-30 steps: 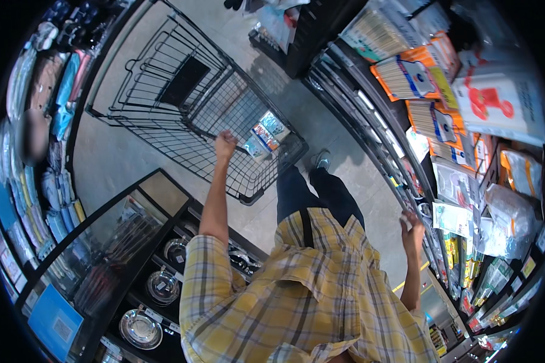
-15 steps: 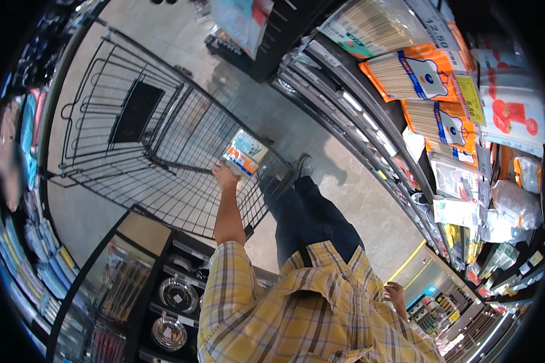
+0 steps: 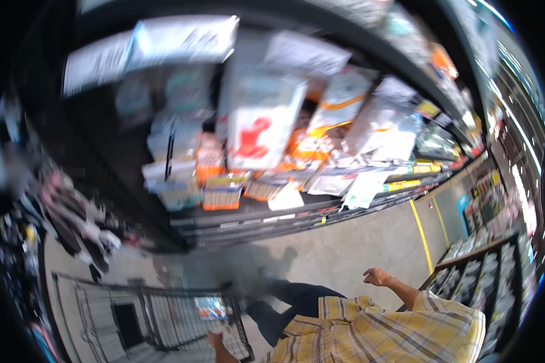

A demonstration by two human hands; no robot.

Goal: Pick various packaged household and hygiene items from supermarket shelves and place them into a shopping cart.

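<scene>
My left hand [image 3: 214,339] is low in the picture, over the black wire shopping cart [image 3: 145,292]. A package [image 3: 212,307] with white, blue and orange printing lies in the cart just beyond it, with a small gap between them. Blur hides how the left fingers are set. My right hand [image 3: 377,277] hangs out to the right over the floor, fingers loosely bent and apart, with nothing in it.
A dark shelf [image 3: 248,212] crosses ahead, carrying a white pouch [image 3: 251,136] with red print, orange-wrapped sticks [image 3: 221,198] and other bags. Garments [image 3: 72,212] hang at left. A rack [image 3: 478,284] stands at right. Yellow lines [image 3: 422,236] mark the floor.
My view has swung right, so the shelf fills the upper part and the cart sits lower left. My left hand has come away from the package. The right hand has moved outward.
</scene>
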